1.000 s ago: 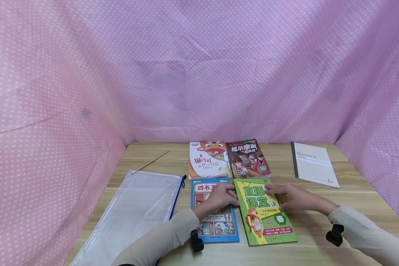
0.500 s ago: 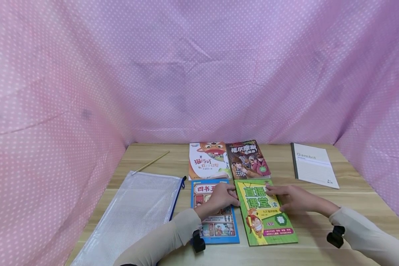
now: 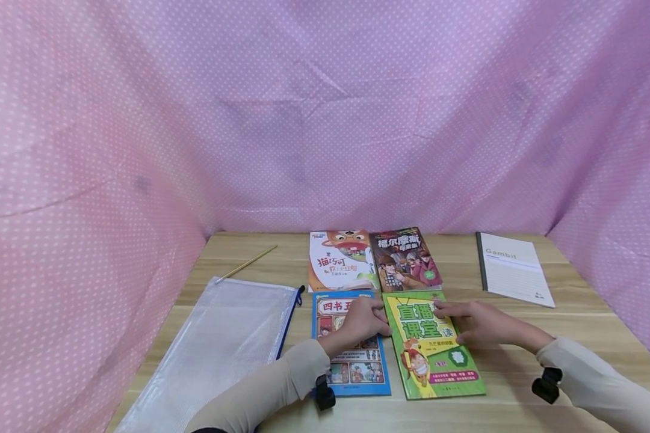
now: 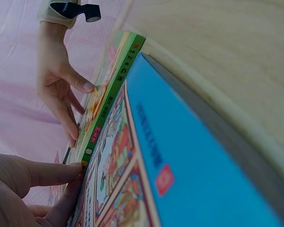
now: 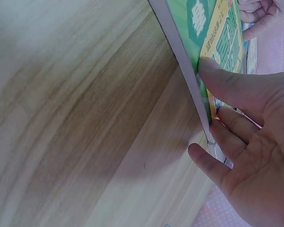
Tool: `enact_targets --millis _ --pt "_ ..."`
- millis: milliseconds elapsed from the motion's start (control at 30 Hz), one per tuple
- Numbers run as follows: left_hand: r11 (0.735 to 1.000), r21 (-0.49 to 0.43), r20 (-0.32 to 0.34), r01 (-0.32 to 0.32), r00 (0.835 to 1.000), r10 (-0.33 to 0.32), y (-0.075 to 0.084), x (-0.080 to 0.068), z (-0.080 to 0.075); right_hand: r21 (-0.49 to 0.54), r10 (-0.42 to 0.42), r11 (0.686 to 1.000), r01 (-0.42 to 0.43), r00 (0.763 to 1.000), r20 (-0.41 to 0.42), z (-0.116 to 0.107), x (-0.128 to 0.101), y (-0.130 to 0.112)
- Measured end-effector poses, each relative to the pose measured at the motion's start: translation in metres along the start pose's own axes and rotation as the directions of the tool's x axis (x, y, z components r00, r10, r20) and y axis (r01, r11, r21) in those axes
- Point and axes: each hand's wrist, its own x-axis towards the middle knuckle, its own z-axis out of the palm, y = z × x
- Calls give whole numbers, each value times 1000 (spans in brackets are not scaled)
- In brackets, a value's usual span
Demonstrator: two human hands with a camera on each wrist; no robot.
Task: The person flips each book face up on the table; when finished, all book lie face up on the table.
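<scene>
A green book (image 3: 428, 343) with a yellow panel lies flat on the wooden table, its spine facing left. At that spine are the fingertips of my left hand (image 3: 362, 323), whose palm and wrist pass over a blue comic-style book (image 3: 357, 373) and cover part of it. Across from it, my right hand (image 3: 479, 325) touches the green book's right side. In the right wrist view, the right thumb (image 5: 227, 82) lies on the green cover, with the other fingers relaxed by the edge. The left wrist view shows the left thumb (image 4: 49, 173) extended to the green spine.
Behind lie a white book with an orange animal (image 3: 341, 261) and a dark detective book (image 3: 406, 258). A Gambit notebook (image 3: 514, 267) lies at the back right. To the left are a translucent zip pouch (image 3: 222, 337) and a thin stick (image 3: 246, 263). Pink dotted cloth (image 3: 325, 120) encloses the table.
The green book has shifted very slightly to the right, and both hands have stayed at its sides. The other things have kept their places.
</scene>
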Motion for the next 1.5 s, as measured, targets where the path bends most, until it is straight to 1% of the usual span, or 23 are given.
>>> enact_targets --millis 100,267,467,600,733,867,1033,1167,1400,1500 --pt "1000 2 5 -15 1000 15 2 -1 0 0 -2 1000 2 1000 0 -1 -1 -1" --pt "1000 14 7 -20 1000 20 3 -1 0 -2 -9 1000 9 1000 -1 -1 -1 -2" --pt "999 27 10 -20 1000 19 6 -1 0 3 16 1000 -16 1000 -1 0 -2 -3" --pt "1000 12 12 -7 1000 6 8 -3 1 -5 33 999 -33 999 -5 0 -3 -1" --pt "1000 11 10 -8 1000 8 9 -2 2 -7 31 1000 -31 999 -10 0 -4 -1" --pt "1000 1 12 -9 1000 9 8 -1 2 4 13 1000 -13 1000 -7 -2 -3 -2" --pt "1000 -14 10 5 1000 -5 5 1 0 -18 -24 1000 24 1000 -1 -4 1 -3" --pt "999 -33 10 4 1000 -4 3 3 -1 -24 -18 1000 18 1000 12 -6 4 -4" --pt "997 -61 8 45 999 -44 3 -2 1 0 -8 1000 8 1000 21 -6 3 -6" --pt "996 -76 26 42 999 -40 1 -2 0 -2 -20 1000 20 1000 19 -7 2 -9"
